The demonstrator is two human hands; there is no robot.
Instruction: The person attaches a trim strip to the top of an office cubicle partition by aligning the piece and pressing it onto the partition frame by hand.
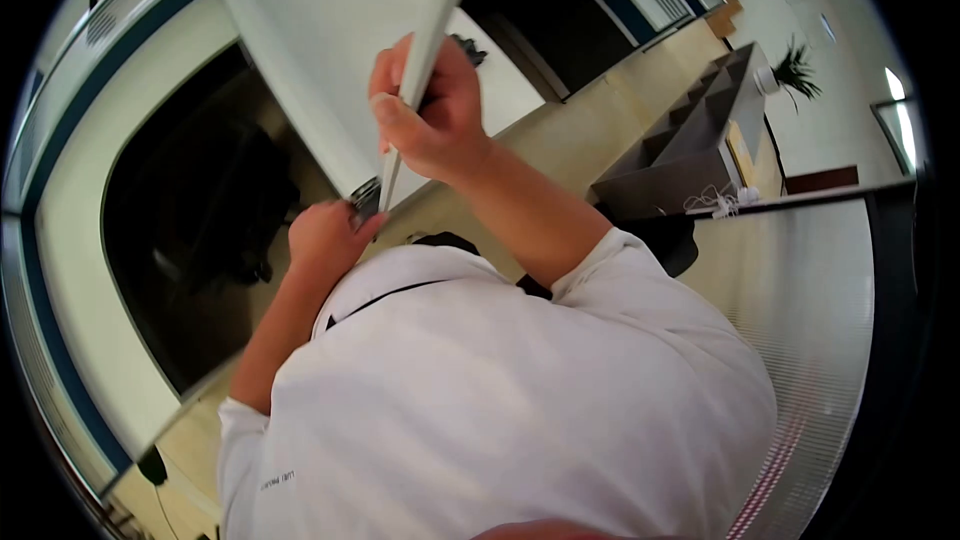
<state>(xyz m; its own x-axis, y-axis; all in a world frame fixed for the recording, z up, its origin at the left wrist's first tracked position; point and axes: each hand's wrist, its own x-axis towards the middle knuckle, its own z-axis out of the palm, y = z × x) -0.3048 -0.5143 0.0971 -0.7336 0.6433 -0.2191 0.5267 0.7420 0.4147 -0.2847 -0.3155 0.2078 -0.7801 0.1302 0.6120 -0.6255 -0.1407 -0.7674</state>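
Note:
A long, thin white strip-like piece (440, 10) slants up past the top of the head view, seen nearly edge-on. My right hand (435, 110) is closed around it, thumb on the near side. Its narrow lower end (388, 190) comes down close to my left hand (328, 242). That left hand is at the near corner of the white table (340, 40), fingers curled and thumb pointing right. Beside its fingers is a small dark grey piece (368, 198); what exactly the fingers grip is hidden. A dark object (467, 48) lies on the table behind my right hand.
A grey shelf unit with compartments (690, 120) stands at the right, with a potted plant (790, 75) and a white cable (720, 202) near it. A translucent ribbed panel (810, 310) is close on my right. A dark chair (220, 200) is at the left.

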